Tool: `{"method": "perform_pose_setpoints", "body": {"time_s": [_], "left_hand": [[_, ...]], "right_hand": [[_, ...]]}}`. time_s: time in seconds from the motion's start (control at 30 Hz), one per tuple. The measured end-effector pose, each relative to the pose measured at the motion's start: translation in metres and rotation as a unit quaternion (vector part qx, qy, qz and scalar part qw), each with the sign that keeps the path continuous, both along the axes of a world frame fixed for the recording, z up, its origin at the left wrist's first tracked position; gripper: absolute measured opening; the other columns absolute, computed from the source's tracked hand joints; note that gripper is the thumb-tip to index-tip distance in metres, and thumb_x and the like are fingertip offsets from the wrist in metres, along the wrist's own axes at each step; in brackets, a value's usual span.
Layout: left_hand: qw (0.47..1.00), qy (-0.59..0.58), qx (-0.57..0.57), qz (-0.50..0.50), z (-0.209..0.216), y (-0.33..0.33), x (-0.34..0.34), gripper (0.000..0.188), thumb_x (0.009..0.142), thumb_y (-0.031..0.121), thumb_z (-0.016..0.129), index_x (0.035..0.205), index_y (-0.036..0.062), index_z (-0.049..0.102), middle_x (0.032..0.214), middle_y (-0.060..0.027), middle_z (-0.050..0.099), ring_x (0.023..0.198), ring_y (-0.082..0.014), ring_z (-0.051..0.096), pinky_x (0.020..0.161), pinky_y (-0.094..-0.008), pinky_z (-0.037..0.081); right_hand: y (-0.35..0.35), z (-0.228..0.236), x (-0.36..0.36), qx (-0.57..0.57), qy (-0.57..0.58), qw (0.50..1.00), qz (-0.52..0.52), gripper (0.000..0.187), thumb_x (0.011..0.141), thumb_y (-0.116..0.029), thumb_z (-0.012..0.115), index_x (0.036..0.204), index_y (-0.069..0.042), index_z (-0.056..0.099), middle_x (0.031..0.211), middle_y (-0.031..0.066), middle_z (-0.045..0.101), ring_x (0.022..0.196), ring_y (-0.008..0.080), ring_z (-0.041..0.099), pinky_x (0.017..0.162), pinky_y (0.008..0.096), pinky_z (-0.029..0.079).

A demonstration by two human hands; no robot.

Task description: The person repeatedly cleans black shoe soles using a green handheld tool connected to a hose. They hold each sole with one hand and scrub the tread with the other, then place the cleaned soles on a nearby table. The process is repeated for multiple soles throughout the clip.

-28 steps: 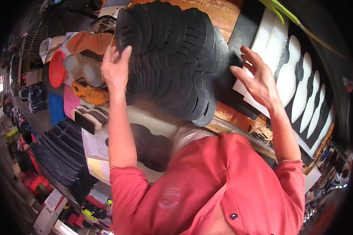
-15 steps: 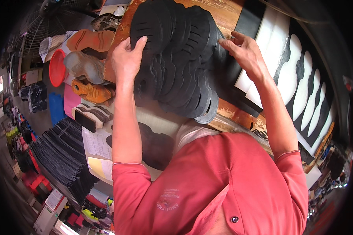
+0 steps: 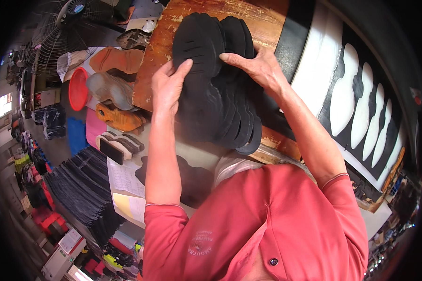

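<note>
A thick stack of black shoe-sole-shaped pieces (image 3: 199, 49) stands between my hands, with slits across the top piece. Its layers fan out unevenly toward my body at the lower right. My left hand (image 3: 166, 89) grips the stack's left edge, thumb lying on top near the slits and the other fingers mostly hidden at the side. From the right, my right hand (image 3: 265, 72) closes on the far-right part of the stack, its thumb pointing left across the upper pieces. Its fingertips are hidden behind the edge.
Beneath the stack lies a worn wooden board (image 3: 262, 21). White sole-shaped patterns (image 3: 344, 93) on black sheet lie right. To the left are a red bowl (image 3: 79, 89), an orange sole (image 3: 119, 117), a phone (image 3: 111, 152), piled dark sheets (image 3: 77, 187) and a fan (image 3: 56, 42).
My hands have come closer together, the right moving left onto the stack. The spread black pieces are now gathered into a narrower pile. The view has shifted slightly.
</note>
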State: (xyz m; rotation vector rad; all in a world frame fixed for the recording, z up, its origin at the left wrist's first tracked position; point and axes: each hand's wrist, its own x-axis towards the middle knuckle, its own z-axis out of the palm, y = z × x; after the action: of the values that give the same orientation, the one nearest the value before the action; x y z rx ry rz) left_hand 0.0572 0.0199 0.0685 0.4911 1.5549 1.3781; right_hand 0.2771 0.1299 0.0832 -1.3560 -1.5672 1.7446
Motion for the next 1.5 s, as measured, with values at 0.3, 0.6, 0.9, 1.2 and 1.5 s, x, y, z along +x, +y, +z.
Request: {"method": "perform_pose_setpoints", "body": {"time_s": [0.3, 0.6, 0.9, 1.2, 1.5], "left_hand": [[0.985, 0.17, 0.01, 0.002, 0.041, -0.009, 0.051, 0.071, 0.095, 0.022, 0.084, 0.15, -0.0087, 0.051, 0.133, -0.0176, 0.068, 0.109, -0.0199, 0.07, 0.095, -0.0314, 0.056], [0.984, -0.1, 0.063, -0.131, 0.039, -0.015, 0.03, 0.079, 0.096, 0.03, 0.082, 0.157, -0.0021, 0.045, 0.15, -0.0131, 0.058, 0.137, -0.0237, 0.056, 0.118, -0.0388, 0.044], [0.974, -0.049, 0.12, -0.185, 0.055, -0.021, 0.077, 0.081, 0.093, 0.01, 0.08, 0.16, -0.0005, 0.035, 0.148, -0.0122, 0.057, 0.136, -0.0214, 0.056, 0.116, -0.0376, 0.047], [0.912, 0.333, 0.084, -0.226, 0.138, -0.024, 0.061, 0.096, 0.079, 0.018, 0.091, 0.157, 0.0, 0.038, 0.137, -0.0246, 0.066, 0.128, -0.0363, 0.066, 0.109, -0.0446, 0.053], [0.699, 0.659, -0.011, -0.278, 0.068, -0.001, 0.068, 0.109, 0.074, 0.028, 0.091, 0.163, 0.0047, 0.034, 0.136, -0.0221, 0.058, 0.127, -0.0408, 0.055, 0.108, -0.0518, 0.044]], "right_hand": [[-0.006, -0.008, 0.019, -0.174, 0.231, 0.956, -0.042, 0.052, 0.085, -0.026, 0.089, 0.123, 0.004, 0.071, 0.11, 0.0133, 0.076, 0.096, 0.0215, 0.074, 0.09, 0.0342, 0.06], [-0.027, -0.031, 0.031, -0.106, 0.263, 0.959, -0.022, 0.057, 0.091, -0.033, 0.087, 0.13, 0.004, 0.068, 0.117, 0.0111, 0.075, 0.104, 0.0194, 0.071, 0.096, 0.032, 0.056], [-0.055, -0.013, 0.026, -0.184, 0.35, 0.912, -0.113, 0.077, 0.104, -0.062, 0.059, 0.149, 0.001, 0.057, 0.143, 0.0142, 0.065, 0.129, 0.0262, 0.062, 0.112, 0.0396, 0.048], [-0.014, 0.015, 0.049, -0.121, 0.531, 0.838, -0.042, 0.087, 0.109, -0.068, 0.039, 0.164, -0.001, 0.037, 0.156, 0.0183, 0.055, 0.142, 0.0298, 0.054, 0.122, 0.0438, 0.039], [0.02, -0.011, 0.07, 0.155, 0.102, 0.978, -0.099, 0.048, 0.112, -0.038, 0.059, 0.146, -0.005, 0.065, 0.135, 0.0084, 0.071, 0.124, 0.0159, 0.062, 0.112, 0.0291, 0.042]]}}
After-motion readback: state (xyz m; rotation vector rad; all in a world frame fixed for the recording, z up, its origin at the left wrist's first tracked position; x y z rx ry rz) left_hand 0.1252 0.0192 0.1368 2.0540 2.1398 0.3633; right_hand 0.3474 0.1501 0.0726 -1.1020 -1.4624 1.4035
